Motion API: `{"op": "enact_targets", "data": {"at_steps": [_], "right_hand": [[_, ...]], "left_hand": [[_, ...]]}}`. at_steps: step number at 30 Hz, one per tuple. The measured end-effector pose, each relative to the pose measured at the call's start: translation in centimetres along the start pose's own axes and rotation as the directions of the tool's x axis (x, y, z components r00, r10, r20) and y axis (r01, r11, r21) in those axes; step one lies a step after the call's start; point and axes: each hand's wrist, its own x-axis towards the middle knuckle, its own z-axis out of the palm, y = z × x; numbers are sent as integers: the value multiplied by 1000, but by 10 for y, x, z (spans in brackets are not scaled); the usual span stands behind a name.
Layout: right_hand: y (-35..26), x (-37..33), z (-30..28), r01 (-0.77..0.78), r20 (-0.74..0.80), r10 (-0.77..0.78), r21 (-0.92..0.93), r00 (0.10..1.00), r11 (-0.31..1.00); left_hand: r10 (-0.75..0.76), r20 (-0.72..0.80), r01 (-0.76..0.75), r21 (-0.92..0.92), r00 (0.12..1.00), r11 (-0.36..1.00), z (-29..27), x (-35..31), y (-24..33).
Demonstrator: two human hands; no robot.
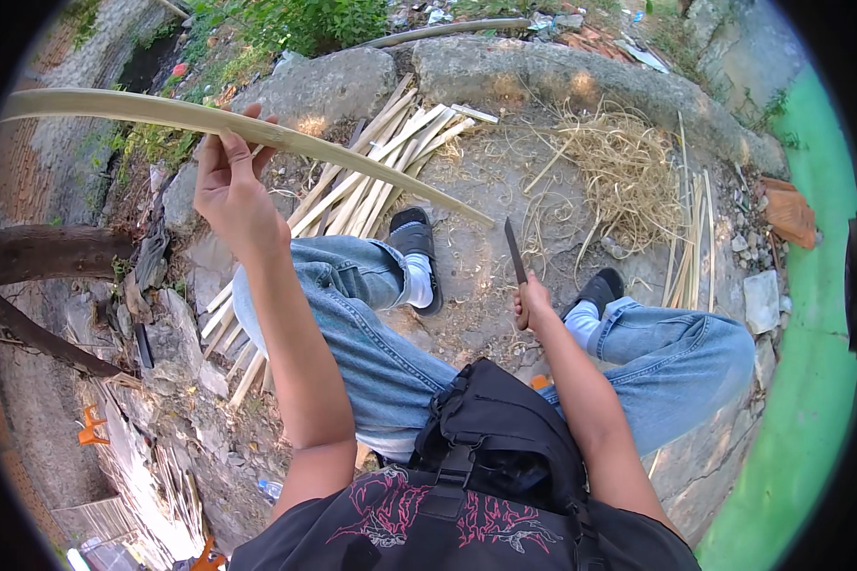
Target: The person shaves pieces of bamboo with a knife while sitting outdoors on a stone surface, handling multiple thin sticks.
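Raised at the left, my left hand [241, 186] pinches a long, pale bamboo strip [352, 157] between thumb and fingers. The strip runs from the far left edge down to the middle, where its end comes close to the knife tip. My right hand [534, 303], low between my knees, is wrapped round the wooden handle of a knife [515, 252]. Its dark, narrow blade points up and away from me, apart from the strip. Beyond my left knee lies a pile of split bamboo strips [390, 157], partly hidden behind the held strip and my leg.
A heap of curly shavings [633, 171] covers the ground ahead right, beside several thin strips [697, 238]. A stone kerb [562, 81] curves along the far side. To the right stands a green wall [814, 314]; at left, a tree trunk [52, 255]. A black bag [500, 428] rests at my lap.
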Motion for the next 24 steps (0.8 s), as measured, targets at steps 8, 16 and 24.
{"op": "enact_targets", "data": {"at_steps": [8,16,24], "right_hand": [[-10,-3,-1,2,-77,-2,0,997,1000],[-40,-28,9,63,232,-154,355,960,933],[-57,-57,18,42,365,-225,447,903,893]], "left_hand": [[-13,-18,12,-13,1000,1000,-3,1,2],[80,-223,-62,86,972,994,-14,4,-3],[139,-458,-64,175,878,982,-29,8,-6]]}}
